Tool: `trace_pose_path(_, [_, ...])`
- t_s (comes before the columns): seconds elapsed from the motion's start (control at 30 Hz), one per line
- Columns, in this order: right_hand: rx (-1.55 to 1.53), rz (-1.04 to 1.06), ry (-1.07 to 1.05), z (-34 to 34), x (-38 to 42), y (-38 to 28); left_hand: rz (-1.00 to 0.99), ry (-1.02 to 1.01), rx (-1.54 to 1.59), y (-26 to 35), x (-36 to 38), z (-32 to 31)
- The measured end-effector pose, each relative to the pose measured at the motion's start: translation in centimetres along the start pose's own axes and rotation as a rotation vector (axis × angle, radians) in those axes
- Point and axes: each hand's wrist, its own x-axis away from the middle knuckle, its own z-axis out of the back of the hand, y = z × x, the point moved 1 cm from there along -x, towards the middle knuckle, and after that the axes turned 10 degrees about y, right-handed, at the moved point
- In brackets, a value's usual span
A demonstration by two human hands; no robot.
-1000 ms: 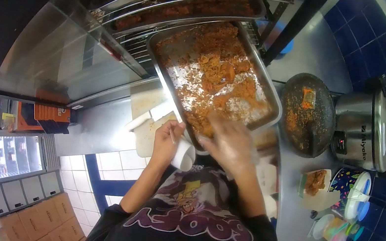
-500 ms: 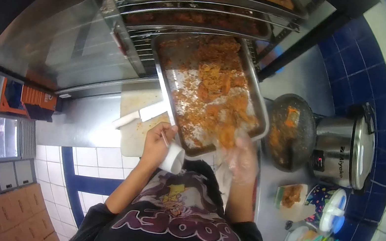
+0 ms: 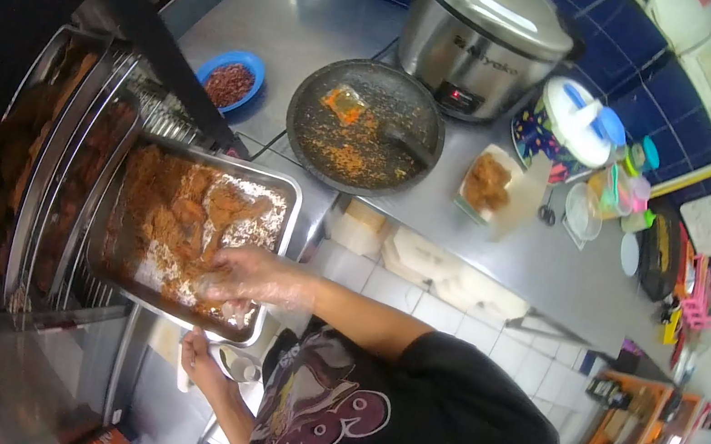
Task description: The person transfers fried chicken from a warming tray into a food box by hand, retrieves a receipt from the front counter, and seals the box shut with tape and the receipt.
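My right hand (image 3: 250, 278), in a clear plastic glove, reaches into a metal tray (image 3: 282, 252) of brown fried pieces (image 3: 187, 213) and loose crumbs. Its fingers curl down among the crumbs, so what lies between them is hidden. Just outside the tray's near rim, my left hand (image 3: 201, 362) is closed on a white cup (image 3: 242, 364), whose opening shows grey inside. Close to that hand, part of a white knife handle (image 3: 183, 376) shows on a cutting board.
Stacked food trays (image 3: 73, 171) fill the rack at left. On the steel counter stand a blue bowl (image 3: 254, 67), a dark stone mortar (image 3: 360, 163) with orange paste and a pestle, a rice cooker (image 3: 483, 48), an open box of fried food (image 3: 487, 183) and several small containers (image 3: 613, 192).
My view has turned to the right, bringing more of the counter into sight. The right hand has gone from the tray's near corner further in among the crumbs. The left hand keeps the cup.
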Motion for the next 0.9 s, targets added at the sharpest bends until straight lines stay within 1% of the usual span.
trace_pose_path(0.07, [0.012,0.044,0.020,0.1,-0.1,0.5,-0.018,-0.024,-0.037,0.4,0.3,0.0])
trace_pose_path(0.13, [0.099,0.104,0.035,0.1,-0.4,1.3,-0.028,-0.042,-0.067,0.4,0.0,0.0])
trace_pose_path(0.27, [0.104,0.139,0.018,0.2,-0.6,1.8,-0.034,-0.061,-0.059,0.1,-0.4,0.4])
trace_pose_path(0.33, [0.323,0.187,0.192,0.4,0.9,-0.5,-0.008,-0.060,-0.056,0.5,0.0,0.2])
trace_pose_path(0.4, [0.200,0.013,0.176,1.1,1.0,-0.6,-0.055,0.015,-0.067,-0.4,-0.9,0.7])
trace_pose_path(0.43, [0.017,0.034,0.184,1.2,1.2,-0.2,-0.085,-0.015,-0.069,-0.9,-1.4,1.0])
trace_pose_path(0.47, [-0.203,0.036,0.043,1.8,0.2,1.0,-0.112,-0.040,-0.072,-1.1,-1.4,1.2])
trace_pose_path(0.5, [-0.348,0.035,-0.045,2.1,0.1,1.2,-0.158,-0.044,-0.071,-0.9,-1.0,1.0])
trace_pose_path(0.53, [-0.489,0.022,-0.137,2.2,0.2,1.0,-0.118,-0.032,-0.069,-0.8,-1.2,1.2])
trace_pose_path(0.57, [-0.551,0.024,-0.171,2.6,0.6,0.6,-0.107,-0.028,-0.039,-0.9,-1.1,1.3])
trace_pose_path(0.6, [-0.532,-0.006,-0.223,2.2,0.3,0.6,-0.096,-0.030,-0.008,-0.4,-0.6,0.8])
trace_pose_path(0.63, [-0.697,0.060,-0.237,1.9,0.3,0.8,-0.096,-0.049,0.011,-0.2,-0.4,0.6])
trace_pose_path(0.67, [-0.774,0.083,-0.244,1.9,0.4,1.0,-0.091,-0.078,0.026,0.0,-0.2,0.5])
trace_pose_path(0.7, [-0.852,0.106,-0.253,1.9,0.5,1.3,-0.042,-0.075,0.001,0.5,0.1,0.4])
trace_pose_path(0.77, [-0.939,0.023,-0.150,2.2,0.7,1.8,-0.053,-0.059,0.008,0.7,0.2,0.3])
trace_pose_path(0.9, [-0.806,0.050,-0.090,2.2,1.0,1.6,-0.094,-0.084,-0.019,0.8,0.2,0.3])
